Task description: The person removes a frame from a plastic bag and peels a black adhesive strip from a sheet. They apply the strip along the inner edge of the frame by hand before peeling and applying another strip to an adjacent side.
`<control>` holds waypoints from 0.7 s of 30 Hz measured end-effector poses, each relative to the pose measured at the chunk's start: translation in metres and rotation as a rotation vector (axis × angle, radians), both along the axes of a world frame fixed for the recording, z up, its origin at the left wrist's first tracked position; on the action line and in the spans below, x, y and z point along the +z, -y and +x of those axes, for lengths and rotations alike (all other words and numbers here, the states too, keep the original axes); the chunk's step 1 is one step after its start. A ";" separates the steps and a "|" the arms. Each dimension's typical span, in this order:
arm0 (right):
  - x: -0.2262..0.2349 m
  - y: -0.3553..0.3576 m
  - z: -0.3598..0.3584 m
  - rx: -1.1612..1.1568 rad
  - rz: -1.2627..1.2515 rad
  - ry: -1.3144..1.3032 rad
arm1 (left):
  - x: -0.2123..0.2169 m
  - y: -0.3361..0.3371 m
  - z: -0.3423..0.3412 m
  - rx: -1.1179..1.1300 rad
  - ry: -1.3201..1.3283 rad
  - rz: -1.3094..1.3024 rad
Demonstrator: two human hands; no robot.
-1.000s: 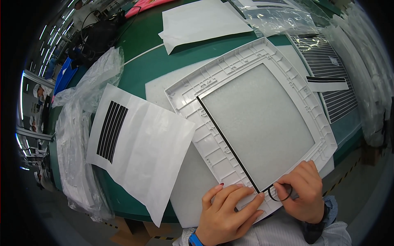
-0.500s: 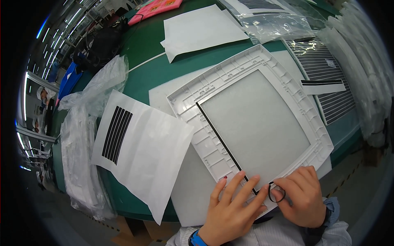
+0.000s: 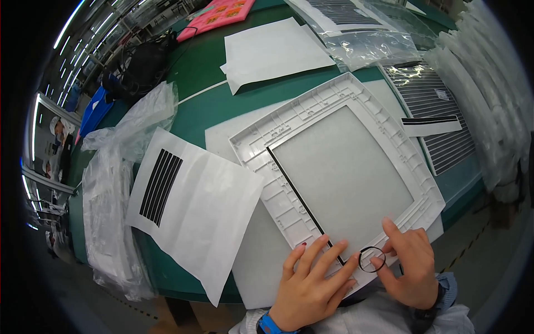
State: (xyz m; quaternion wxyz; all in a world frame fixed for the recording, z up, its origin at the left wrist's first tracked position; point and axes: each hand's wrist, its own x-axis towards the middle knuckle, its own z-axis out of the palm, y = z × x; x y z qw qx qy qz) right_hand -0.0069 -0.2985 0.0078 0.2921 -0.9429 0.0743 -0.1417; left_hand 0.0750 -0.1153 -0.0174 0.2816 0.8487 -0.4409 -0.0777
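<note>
A white plastic frame (image 3: 253,146) with ribbed edges lies face down, its opening showing the pale sheet underneath. One thin black strip (image 3: 297,192) runs along the left side of that opening to the near corner. At this corner my left hand (image 3: 314,286) rests with spread fingers on the frame. Beside its index fingertip, a loose black strip (image 3: 360,261) curls into a loop. My right hand (image 3: 411,267) has the loop at its thumb and a bent finger, while its index finger sticks out above the frame. The exact pinch point is partly hidden.
White backing paper (image 3: 206,206) with several black strips lies left, beside crumpled clear plastic (image 3: 108,206). Another white sheet (image 3: 272,53) lies behind. At right are a striped sheet (image 3: 445,131), a small strip piece (image 3: 431,129) and stacked plastic bags (image 3: 489,100). Pink foam (image 3: 217,16) sits far back.
My right index finger has lifted off the strip and straightened outward. The loop has widened and shifted slightly left. My left hand stays nearly in place; the whole view has shifted slightly.
</note>
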 end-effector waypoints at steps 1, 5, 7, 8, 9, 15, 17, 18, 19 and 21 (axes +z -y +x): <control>0.001 0.000 0.001 -0.001 -0.010 0.000 | 0.000 0.000 0.000 -0.003 -0.001 -0.001; 0.010 0.006 0.003 0.054 -0.064 0.100 | 0.007 0.004 0.001 -0.021 0.021 0.038; 0.010 0.011 0.007 0.073 -0.059 0.111 | 0.009 0.002 0.001 -0.007 -0.016 0.044; 0.008 0.014 0.008 0.040 -0.055 0.120 | 0.007 -0.001 0.002 -0.001 -0.016 0.044; 0.009 0.018 0.007 0.001 -0.057 0.130 | 0.006 -0.003 0.004 -0.028 0.048 -0.009; 0.019 0.029 0.007 0.160 -0.014 0.016 | 0.006 -0.001 0.003 -0.024 -0.141 0.057; 0.017 0.026 0.006 0.274 -0.046 -0.016 | 0.005 -0.002 0.004 -0.012 -0.128 0.048; 0.016 0.019 0.001 0.305 -0.121 0.021 | 0.006 0.000 0.004 -0.025 -0.118 0.046; 0.016 0.013 -0.002 0.335 -0.197 0.057 | 0.008 0.002 0.005 -0.039 -0.107 0.043; 0.014 0.009 -0.002 0.317 -0.225 0.088 | 0.009 0.002 0.006 -0.050 0.007 -0.010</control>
